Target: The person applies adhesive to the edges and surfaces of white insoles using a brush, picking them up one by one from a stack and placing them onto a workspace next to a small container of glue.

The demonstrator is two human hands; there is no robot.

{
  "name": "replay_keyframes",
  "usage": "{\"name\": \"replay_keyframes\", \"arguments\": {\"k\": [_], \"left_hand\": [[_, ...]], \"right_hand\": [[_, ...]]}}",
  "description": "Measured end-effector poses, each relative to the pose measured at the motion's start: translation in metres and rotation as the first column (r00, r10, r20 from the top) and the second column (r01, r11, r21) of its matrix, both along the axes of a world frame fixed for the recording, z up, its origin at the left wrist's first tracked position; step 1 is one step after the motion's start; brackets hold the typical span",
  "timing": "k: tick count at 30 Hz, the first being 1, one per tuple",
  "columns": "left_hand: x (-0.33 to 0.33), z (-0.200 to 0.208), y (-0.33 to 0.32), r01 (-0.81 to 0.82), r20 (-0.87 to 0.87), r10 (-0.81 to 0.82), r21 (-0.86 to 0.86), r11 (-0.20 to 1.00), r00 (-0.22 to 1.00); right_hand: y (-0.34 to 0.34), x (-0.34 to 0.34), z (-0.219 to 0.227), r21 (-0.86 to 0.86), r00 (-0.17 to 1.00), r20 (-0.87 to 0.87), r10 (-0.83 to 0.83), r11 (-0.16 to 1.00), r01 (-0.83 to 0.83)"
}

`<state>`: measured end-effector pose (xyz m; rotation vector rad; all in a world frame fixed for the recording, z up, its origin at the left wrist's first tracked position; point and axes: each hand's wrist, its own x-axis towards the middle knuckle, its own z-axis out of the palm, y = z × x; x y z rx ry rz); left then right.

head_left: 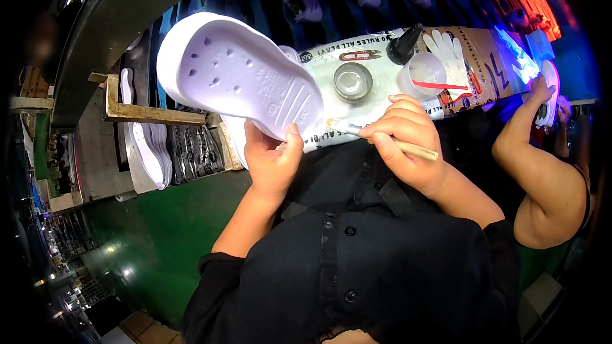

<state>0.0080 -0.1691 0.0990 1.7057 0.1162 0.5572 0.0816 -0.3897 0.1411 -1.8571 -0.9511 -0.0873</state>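
Observation:
A pale lavender-white shoe sole [239, 67] with a raised rim and several small dimples is tilted up in my left hand [273, 159], gripped by its narrower end. My right hand [408, 137] is closed around a small brush [417, 150] with a wooden handle. Its bristles point left, close to the edge of the sole; whether they touch it I cannot tell. On the covered bench just beyond the brush stands a round clear jar [352, 83]. Part of another pale sole [236, 135] shows behind the held one.
The bench also holds red thread snips [359, 55], a black cone-topped bottle [405, 46], a translucent tub [417, 67] with a red stick across it, and a white glove [448, 50]. Stacked soles [150, 156] lie left by a wooden frame [150, 113]. A co-worker's arm [542, 185] is at right.

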Motion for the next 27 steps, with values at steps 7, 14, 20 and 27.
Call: {"name": "replay_keyframes", "arguments": {"k": [7,14,20,27], "left_hand": [[0.001,-0.004,-0.003,-0.038,0.064,0.038,0.006,0.999,0.997],[0.003,-0.011,-0.008,-0.053,0.153,0.048,0.027,0.998,0.987],[0.007,-0.009,-0.005,-0.104,0.228,0.091,0.048,0.993,0.969],[0.008,-0.008,-0.010,-0.097,0.192,0.097,-0.009,0.995,0.977]], "right_hand": [[0.006,-0.002,-0.004,-0.016,0.995,0.096,0.001,1.000,0.000],[0.011,-0.002,-0.001,0.047,0.999,0.045,-0.013,0.999,0.011],[0.004,-0.002,0.000,-0.001,0.999,0.040,0.022,1.000,-0.022],[0.013,-0.003,-0.003,0.036,1.000,0.023,0.002,0.999,-0.002]]}}
